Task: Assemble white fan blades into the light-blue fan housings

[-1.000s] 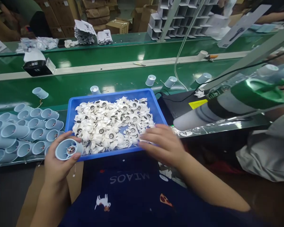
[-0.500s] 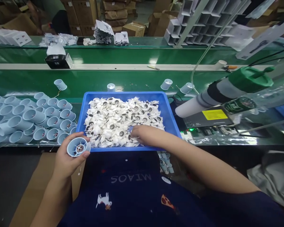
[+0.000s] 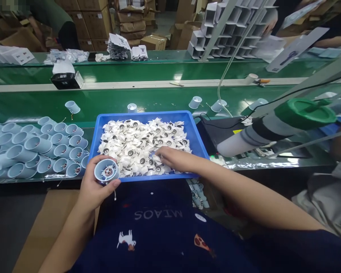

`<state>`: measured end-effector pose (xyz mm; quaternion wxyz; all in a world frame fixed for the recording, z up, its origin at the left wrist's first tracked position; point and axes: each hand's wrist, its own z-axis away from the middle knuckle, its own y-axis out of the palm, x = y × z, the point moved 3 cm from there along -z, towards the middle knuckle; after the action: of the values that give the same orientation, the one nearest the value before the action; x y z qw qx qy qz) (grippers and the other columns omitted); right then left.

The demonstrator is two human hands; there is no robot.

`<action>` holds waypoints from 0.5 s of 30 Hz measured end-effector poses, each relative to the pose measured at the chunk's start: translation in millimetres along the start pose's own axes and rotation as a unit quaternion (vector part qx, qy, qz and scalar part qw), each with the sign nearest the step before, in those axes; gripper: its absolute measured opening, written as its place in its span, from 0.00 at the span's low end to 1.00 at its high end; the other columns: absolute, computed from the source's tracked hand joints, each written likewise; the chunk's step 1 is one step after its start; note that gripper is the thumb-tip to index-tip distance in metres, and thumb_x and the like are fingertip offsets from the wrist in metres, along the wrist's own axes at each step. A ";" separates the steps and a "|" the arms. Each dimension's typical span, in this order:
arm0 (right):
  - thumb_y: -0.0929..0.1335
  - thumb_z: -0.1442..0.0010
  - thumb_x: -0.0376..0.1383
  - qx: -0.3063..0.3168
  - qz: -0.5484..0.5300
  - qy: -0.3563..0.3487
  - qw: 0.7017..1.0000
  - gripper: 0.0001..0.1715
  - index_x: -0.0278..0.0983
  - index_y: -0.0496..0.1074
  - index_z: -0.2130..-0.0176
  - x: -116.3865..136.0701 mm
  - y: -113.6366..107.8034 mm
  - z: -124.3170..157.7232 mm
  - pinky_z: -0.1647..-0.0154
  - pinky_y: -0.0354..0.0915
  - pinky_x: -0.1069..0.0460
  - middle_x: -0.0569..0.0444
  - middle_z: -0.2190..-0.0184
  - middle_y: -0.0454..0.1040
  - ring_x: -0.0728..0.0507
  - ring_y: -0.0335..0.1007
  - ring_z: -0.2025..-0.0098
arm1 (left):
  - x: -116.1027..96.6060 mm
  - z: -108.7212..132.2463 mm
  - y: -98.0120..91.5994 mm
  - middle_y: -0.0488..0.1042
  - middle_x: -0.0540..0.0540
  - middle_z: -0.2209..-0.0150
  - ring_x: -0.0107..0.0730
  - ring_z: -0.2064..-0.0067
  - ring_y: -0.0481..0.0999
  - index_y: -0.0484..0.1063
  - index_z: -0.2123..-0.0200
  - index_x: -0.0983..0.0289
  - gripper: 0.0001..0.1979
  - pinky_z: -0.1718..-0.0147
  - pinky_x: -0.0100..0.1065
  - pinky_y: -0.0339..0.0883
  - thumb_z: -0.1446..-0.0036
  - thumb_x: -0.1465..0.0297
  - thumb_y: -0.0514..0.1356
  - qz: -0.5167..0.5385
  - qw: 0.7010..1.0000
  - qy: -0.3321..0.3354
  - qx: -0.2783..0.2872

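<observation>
My left hand (image 3: pixel 95 185) is wrapped round a light blue cup-shaped housing (image 3: pixel 107 170), its open end facing up and showing a small motor inside. A thin wire with a white plug hangs below it. My right hand (image 3: pixel 170 157) reaches into the blue tray (image 3: pixel 200 146), fingers bent down among white fan blades (image 3: pixel 130 142) with dark round hubs. Its fingertips are partly hidden by the blades, so whether they grip one is unclear.
Many blue housings (image 3: pixel 39 144) lie stacked left of the tray. A large tube with a green cap (image 3: pixel 304 113) slants at the right, near a black box (image 3: pixel 213 131). More housings stand on the green belt (image 3: pixel 159 94) behind. A person's arm (image 3: pixel 329 41) shows at the upper right.
My left hand has moved right with the housing, closer to the tray's front left corner. My right hand stays among the blades. The whole view has shifted slightly.
</observation>
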<state>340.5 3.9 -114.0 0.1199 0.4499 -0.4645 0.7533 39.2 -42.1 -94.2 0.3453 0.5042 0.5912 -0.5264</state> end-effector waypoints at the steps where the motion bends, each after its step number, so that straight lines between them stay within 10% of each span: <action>1: 0.64 0.33 0.35 -0.005 -0.048 -0.005 0.999 0.14 0.35 0.69 0.49 2.9 -0.4 2.5 0.49 0.68 0.42 0.44 0.55 0.73 0.40 0.71 0.55 | 0.6 1.1 1.1 0.77 0.60 0.51 0.45 0.50 0.78 0.64 0.46 0.61 0.30 0.51 0.41 0.72 0.49 0.60 0.70 0.006 1.000 0.006 0.000; 11: 0.63 0.34 0.52 0.025 -0.388 -0.076 0.918 0.24 0.37 0.62 0.50 50.4 34.1 18.9 0.61 0.71 0.48 0.55 0.68 0.69 0.46 0.70 0.67 | -39.6 3.5 32.6 0.77 0.60 0.46 0.51 0.44 0.75 0.71 0.43 0.57 0.28 0.44 0.47 0.68 0.45 0.58 0.70 -0.221 0.960 0.123 0.122; 15: 0.66 0.34 0.37 -0.106 -0.167 -0.128 0.972 0.12 0.36 0.69 0.51 75.5 24.9 28.4 0.53 0.67 0.46 0.50 0.61 0.70 0.44 0.68 0.59 | -48.4 0.4 43.2 0.78 0.59 0.48 0.49 0.46 0.77 0.71 0.43 0.57 0.25 0.46 0.46 0.68 0.42 0.59 0.68 -0.300 0.926 0.208 0.101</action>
<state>298.9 -50.3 -64.5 0.2307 0.5986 -0.4711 0.6054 92.8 -56.4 -60.6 -0.0118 0.4338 0.7169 -0.5457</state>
